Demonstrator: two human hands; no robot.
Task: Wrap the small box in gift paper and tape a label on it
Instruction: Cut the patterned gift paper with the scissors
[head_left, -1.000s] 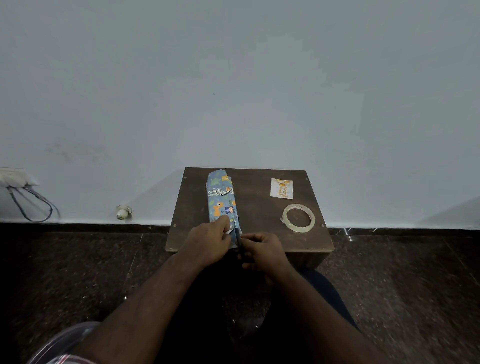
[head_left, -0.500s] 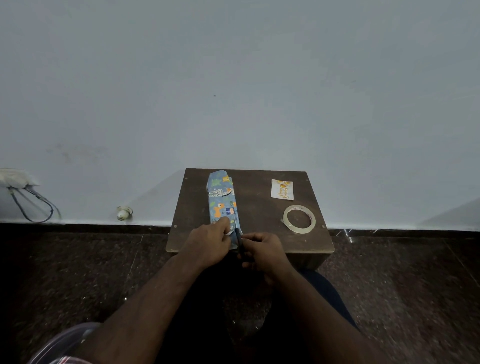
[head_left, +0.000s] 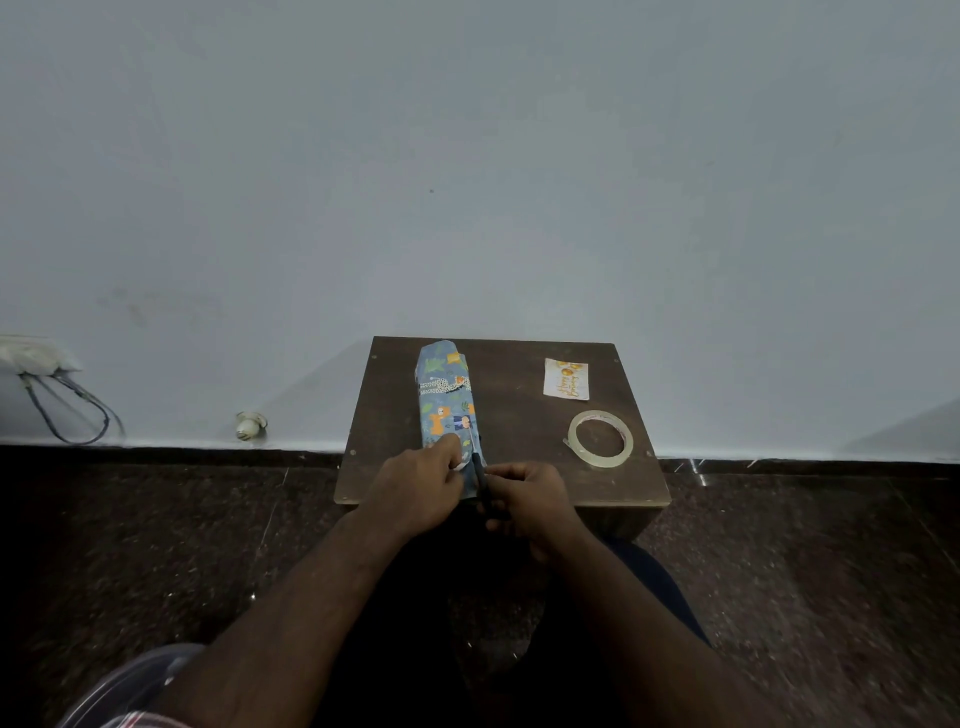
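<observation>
A long fold of blue gift paper (head_left: 444, 395) with animal prints lies lengthwise on the left half of the small brown table (head_left: 524, 431). My left hand (head_left: 415, 493) grips the paper's near end, thumb on top. My right hand (head_left: 527, 499) grips dark-handled scissors (head_left: 479, 478), whose blades point away from me along the paper's right edge. A white and orange label (head_left: 566, 379) lies at the table's far right. A roll of clear tape (head_left: 600, 434) lies flat nearer to me on the right. The small box is hidden from view.
The table stands against a pale wall (head_left: 467, 182) on a dark stone floor (head_left: 156, 545). A wall socket with hanging cables (head_left: 62, 400) and a small white fitting (head_left: 249, 425) are at the left near the floor. My legs are under the table's near edge.
</observation>
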